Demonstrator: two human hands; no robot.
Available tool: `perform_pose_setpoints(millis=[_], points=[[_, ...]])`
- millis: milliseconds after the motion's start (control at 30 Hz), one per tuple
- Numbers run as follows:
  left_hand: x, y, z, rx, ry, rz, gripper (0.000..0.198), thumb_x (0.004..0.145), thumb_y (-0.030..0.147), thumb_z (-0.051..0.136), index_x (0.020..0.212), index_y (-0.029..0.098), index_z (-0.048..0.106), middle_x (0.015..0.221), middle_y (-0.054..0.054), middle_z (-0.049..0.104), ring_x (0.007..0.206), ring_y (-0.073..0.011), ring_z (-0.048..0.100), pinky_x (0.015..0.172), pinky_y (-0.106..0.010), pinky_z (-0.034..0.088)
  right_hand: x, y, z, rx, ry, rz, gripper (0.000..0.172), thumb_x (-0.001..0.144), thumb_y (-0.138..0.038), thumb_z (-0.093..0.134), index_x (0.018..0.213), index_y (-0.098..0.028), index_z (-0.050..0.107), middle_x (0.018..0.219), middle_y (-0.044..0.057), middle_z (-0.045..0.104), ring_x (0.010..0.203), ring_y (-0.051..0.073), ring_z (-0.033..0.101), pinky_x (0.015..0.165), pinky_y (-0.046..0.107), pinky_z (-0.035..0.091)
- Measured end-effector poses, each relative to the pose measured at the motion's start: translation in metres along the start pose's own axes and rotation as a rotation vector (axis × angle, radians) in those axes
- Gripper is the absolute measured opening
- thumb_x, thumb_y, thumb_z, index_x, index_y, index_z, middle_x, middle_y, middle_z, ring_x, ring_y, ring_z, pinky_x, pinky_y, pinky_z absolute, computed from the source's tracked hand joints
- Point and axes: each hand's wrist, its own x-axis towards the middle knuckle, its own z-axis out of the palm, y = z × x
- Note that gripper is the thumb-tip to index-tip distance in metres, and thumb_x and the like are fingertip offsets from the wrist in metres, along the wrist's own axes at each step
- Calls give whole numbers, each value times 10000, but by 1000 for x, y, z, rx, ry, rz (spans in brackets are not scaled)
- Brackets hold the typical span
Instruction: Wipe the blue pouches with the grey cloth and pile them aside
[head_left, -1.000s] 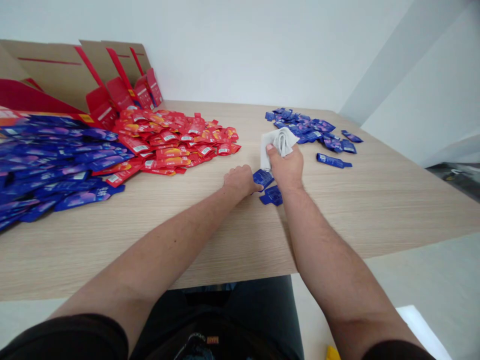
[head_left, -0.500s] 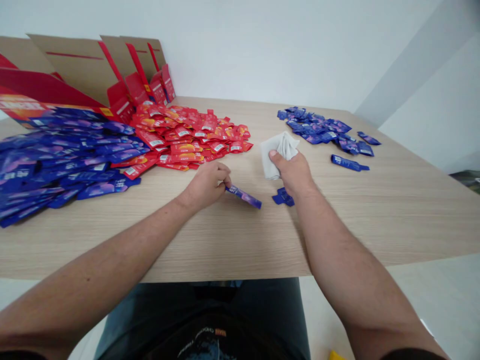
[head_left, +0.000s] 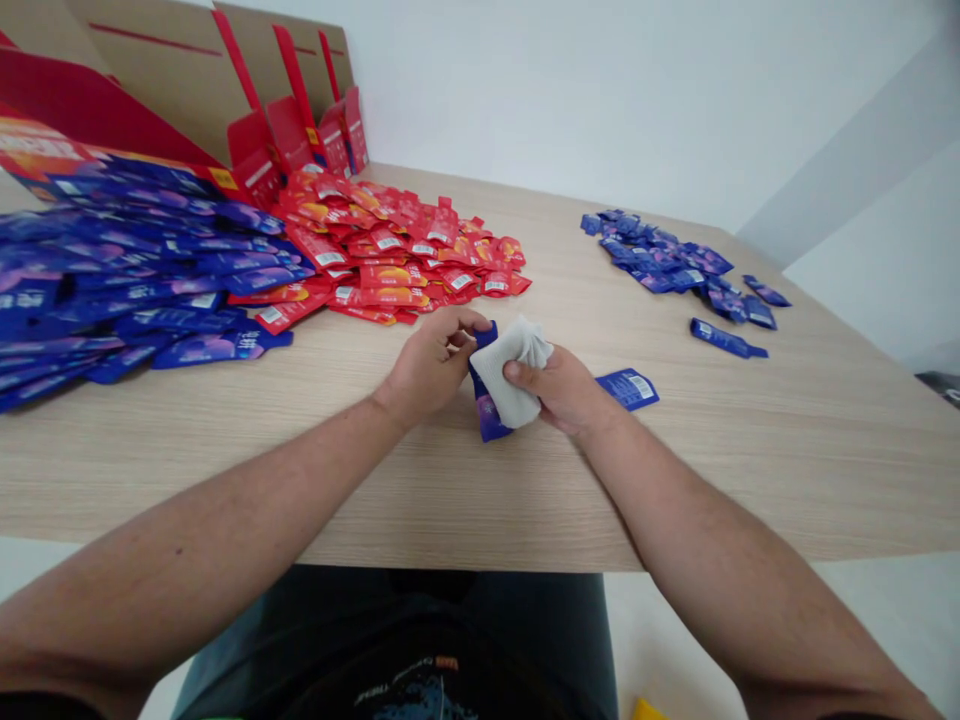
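Observation:
Pinched by its top end in my left hand (head_left: pixel 435 365) is a blue-purple sachet (head_left: pixel 491 422), hanging with its lower end toward me. My right hand (head_left: pixel 562 388) grips a folded white cloth (head_left: pixel 514 385), which lies against the sachet and covers much of its face. Just right of that hand, a second blue sachet (head_left: pixel 634 388) rests on the table, partly hidden by my wrist. The fingertips behind the cloth are out of sight.
A big heap of blue sachets (head_left: pixel 150 280) spreads at the left beside a pile of red sachets (head_left: pixel 405 255). Behind them stand open red cardboard boxes (head_left: pixel 259 150). A smaller group of blue sachets (head_left: pixel 667 255) lies at the back right of the wooden table (head_left: pixel 750 450).
The cloth in my right hand has moved left and down onto the sachet. My left hand has turned that sachet more upright. The view has shifted slightly.

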Motion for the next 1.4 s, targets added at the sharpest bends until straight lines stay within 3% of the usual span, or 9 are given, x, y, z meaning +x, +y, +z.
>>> perform_pose_setpoints(millis=[100,200,433,567,667,767,1200,1300,1400], points=[[-2,4,3,-260,10,-223,265,893,214,582,1156,235,559,976,-21,670,747,-139,643,624,-276,539,3,0,4,86,67,-67,523,630,-511,964,1017,-227,755,942,34,809,861,238,759,798,380,623],[-3,9,4,-392,-60,-348,182,915,314,567,1073,226,549,884,-13,666,742,-157,667,616,-293,569,6,-1,7,137,164,-121,539,613,-516,970,1012,-243,732,942,29,809,904,259,762,842,408,634],[-4,9,4,-72,-82,-268,139,887,301,619,803,205,565,724,11,596,662,-137,580,629,-281,520,5,5,10,84,176,-126,564,645,-565,928,1039,-236,695,900,18,782,829,236,736,805,406,619],[-3,8,2,38,-61,-218,141,850,272,631,751,201,559,712,15,580,659,-131,522,596,-261,441,-1,-6,2,-455,287,-299,432,757,-554,823,1015,-224,716,980,51,760,937,270,704,875,450,569],[-5,9,5,-143,-60,-280,135,822,271,627,753,205,531,702,29,545,641,-124,510,591,-258,464,-9,-20,-3,-939,335,-428,334,788,-488,792,982,-223,733,979,58,730,947,274,676,872,440,536],[-7,12,8,-358,-51,-381,171,805,277,630,757,214,479,687,45,504,616,-119,516,574,-262,510,-13,-27,-4,-1141,303,-440,292,830,-481,738,965,-221,738,917,60,699,883,263,664,813,416,525],[-9,20,2,-200,-195,-334,132,833,291,631,797,184,565,760,5,621,642,-120,592,567,-247,536,-12,-31,-6,-1112,280,-439,299,834,-464,712,1011,-224,737,948,60,726,872,261,667,808,415,528],[-9,19,3,-225,-188,-318,151,824,281,639,768,190,532,751,10,609,647,-119,587,575,-249,543,-13,-31,-6,-1124,348,-488,290,858,-460,690,1027,-229,734,972,65,725,907,266,663,820,417,520],[-8,17,4,-267,-171,-340,172,809,260,639,740,198,494,705,25,565,619,-114,561,557,-245,532,-13,-30,-6,-1140,233,-440,264,857,-432,694,1027,-232,726,948,49,717,877,248,658,799,393,511]])
